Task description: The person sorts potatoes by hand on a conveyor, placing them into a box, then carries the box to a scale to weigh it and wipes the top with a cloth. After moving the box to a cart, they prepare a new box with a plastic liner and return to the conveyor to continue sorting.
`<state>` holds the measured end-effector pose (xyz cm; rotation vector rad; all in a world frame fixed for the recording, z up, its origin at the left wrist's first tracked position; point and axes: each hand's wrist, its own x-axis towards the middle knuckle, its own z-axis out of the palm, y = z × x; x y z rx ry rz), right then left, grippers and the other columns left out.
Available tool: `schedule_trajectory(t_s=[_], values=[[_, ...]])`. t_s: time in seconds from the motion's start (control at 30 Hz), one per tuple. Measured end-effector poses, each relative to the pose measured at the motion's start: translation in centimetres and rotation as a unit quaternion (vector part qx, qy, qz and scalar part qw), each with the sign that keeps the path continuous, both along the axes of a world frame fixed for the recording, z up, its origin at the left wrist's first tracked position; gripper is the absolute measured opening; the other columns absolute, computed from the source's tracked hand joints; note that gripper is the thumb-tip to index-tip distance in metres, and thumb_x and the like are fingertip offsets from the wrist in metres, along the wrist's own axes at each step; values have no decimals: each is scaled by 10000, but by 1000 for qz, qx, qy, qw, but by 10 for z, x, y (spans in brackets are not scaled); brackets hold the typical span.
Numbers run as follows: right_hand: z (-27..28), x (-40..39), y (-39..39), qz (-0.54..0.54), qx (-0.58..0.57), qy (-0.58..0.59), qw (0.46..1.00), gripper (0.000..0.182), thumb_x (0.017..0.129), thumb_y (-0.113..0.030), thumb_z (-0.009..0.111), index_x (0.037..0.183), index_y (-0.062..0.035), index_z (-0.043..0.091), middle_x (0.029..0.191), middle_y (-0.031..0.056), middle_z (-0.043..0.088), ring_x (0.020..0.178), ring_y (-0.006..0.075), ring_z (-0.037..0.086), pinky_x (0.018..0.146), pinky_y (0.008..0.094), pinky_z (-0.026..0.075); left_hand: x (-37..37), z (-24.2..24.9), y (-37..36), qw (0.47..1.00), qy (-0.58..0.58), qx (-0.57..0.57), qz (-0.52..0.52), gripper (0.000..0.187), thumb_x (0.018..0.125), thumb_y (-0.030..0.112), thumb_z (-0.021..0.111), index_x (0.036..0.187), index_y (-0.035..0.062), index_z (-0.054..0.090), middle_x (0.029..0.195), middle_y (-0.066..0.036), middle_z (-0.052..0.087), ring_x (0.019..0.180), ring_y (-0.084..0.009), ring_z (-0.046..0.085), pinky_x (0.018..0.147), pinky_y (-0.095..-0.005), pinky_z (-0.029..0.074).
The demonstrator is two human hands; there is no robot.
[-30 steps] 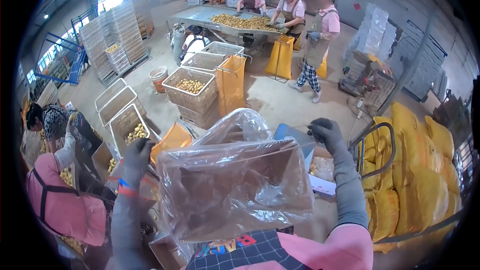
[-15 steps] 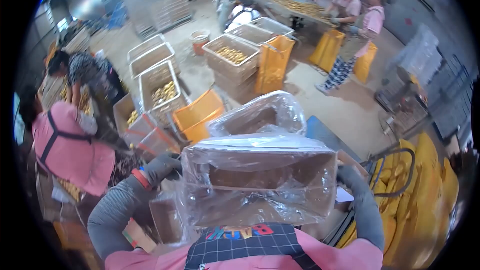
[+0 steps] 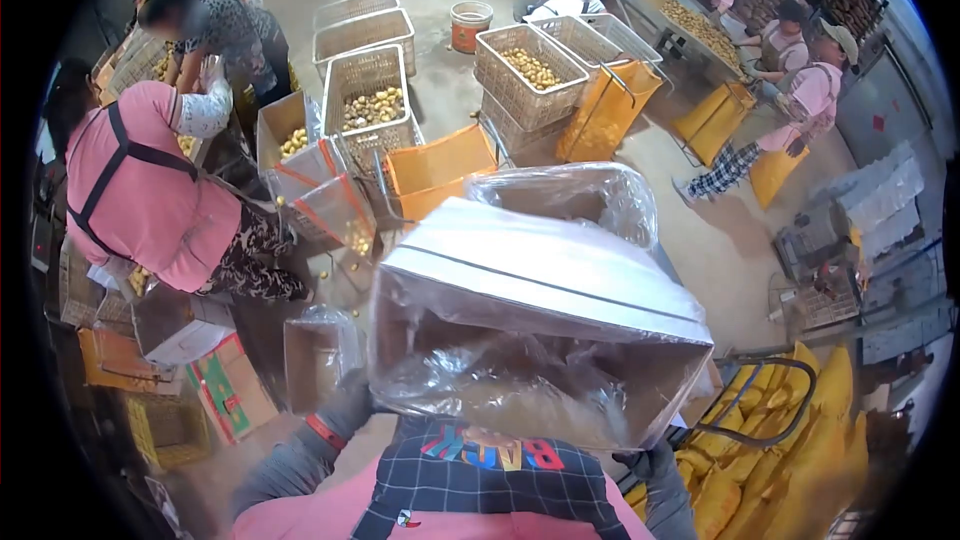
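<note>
A cardboard box (image 3: 550, 285) with a white outer side and a clear plastic liner (image 3: 500, 370) is tilted in front of my chest, its opening facing me. Nothing but the liner shows inside. My left hand (image 3: 350, 408), in a grey glove with a red band at the wrist, grips the lower left corner. At the lower right corner my gloved right hand (image 3: 652, 465) holds the box, its fingers partly hidden by the edge. Just beyond stands a second plastic-lined box (image 3: 570, 185). A smaller lined carton (image 3: 318, 355) sits on the floor by my left hand.
Crates of potatoes (image 3: 370, 110) and orange mesh bags on frames (image 3: 440, 175) stand ahead. Filled yellow sacks (image 3: 770, 460) lie to my right beside a black metal handle (image 3: 800, 380). A person in pink (image 3: 150, 180) works at left; others stand at a sorting table (image 3: 690, 20).
The box has tipped, with its white side turned up and its opening lower. Both hands have moved from its sides down to the lower corners, closer to my body. The camera view has shifted.
</note>
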<state>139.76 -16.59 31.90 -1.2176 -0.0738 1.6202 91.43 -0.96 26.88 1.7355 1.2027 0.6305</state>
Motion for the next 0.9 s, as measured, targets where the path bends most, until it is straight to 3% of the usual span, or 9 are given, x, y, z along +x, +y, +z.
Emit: schedule_trajectory(t_s=[0.13, 0.2, 0.27, 0.3, 0.4, 0.43, 0.73, 0.8, 0.9], values=[[-24, 5, 16, 26, 57, 57, 996, 483, 921, -334, 535, 1277, -18, 453, 1227, 151, 545, 1089, 296, 558, 922, 444, 486, -6, 21, 41, 996, -53, 71, 27, 307, 771, 104, 704, 1059, 17, 643, 971, -155, 681, 909, -288, 660, 821, -375, 508], [-20, -16, 48, -188, 12, 79, 979, 403, 902, -262, 545, 1247, -65, 473, 1060, 93, 602, 855, 222, 629, 636, 323, 559, 5, 41, 59, 985, -20, 168, 26, 270, 798, 83, 670, 1060, 22, 645, 981, -149, 679, 910, -277, 658, 815, -368, 509], [-28, -10, 52, -129, 71, 33, 989, 405, 897, -267, 542, 1234, -51, 486, 1072, 101, 605, 798, 212, 618, 622, 314, 543, 12, 28, 72, 903, -387, -120, 144, 231, 825, 53, 625, 1054, 30, 643, 998, -136, 675, 923, -262, 650, 801, -357, 512], [-31, -3, 54, -92, 83, 2, 992, 409, 899, -267, 532, 1237, -43, 481, 1050, 105, 609, 750, 215, 610, 581, 318, 532, 12, 18, 78, 970, -174, 126, 112, 230, 840, 38, 598, 1067, 44, 638, 1006, -116, 671, 945, -235, 640, 787, -345, 513], [0, -26, 86, -136, 100, -8, 986, 388, 893, -238, 535, 1189, 14, 523, 947, 136, 636, 606, 216, 611, 463, 330, 506, 18, -11, 90, 898, -371, 3, 235, 244, 832, 32, 598, 1073, 49, 639, 983, -106, 676, 917, -220, 643, 771, -329, 513], [-25, -1, 77, -5, 190, -44, 981, 612, 890, -374, 468, 1387, -37, 350, 1353, 165, 462, 1160, 355, 514, 844, 527, 505, -1, -43, 89, 958, -155, 128, 202, 222, 854, 73, 582, 1065, 50, 646, 949, -79, 675, 875, -174, 637, 762, -310, 510], [-19, 1, 105, -231, 43, -126, 964, 501, 966, -358, 402, 1382, -77, 402, 1337, 86, 505, 1188, 249, 511, 959, 387, 459, 43, 7, 48, 955, -231, -91, 161, 254, 900, 190, 566, 1046, -5, 638, 952, -76, 661, 852, -150, 635, 718, -289, 535], [-22, 6, 116, -158, 187, -208, 947, 405, 927, -335, 451, 1167, -19, 534, 966, 102, 600, 750, 214, 581, 610, 298, 478, 45, 7, 54, 980, -7, 159, 117, 219, 869, 151, 604, 1035, 13, 640, 971, -94, 669, 847, -165, 649, 731, -294, 542], [-6, 3, 129, -137, 212, -330, 909, 373, 883, -297, 529, 1033, 37, 600, 673, 96, 617, 400, 172, 546, 341, 263, 440, 45, -17, 80, 962, -82, 83, 247, 267, 802, 93, 635, 1061, 29, 639, 998, -112, 676, 836, -225, 661, 768, -320, 528]])
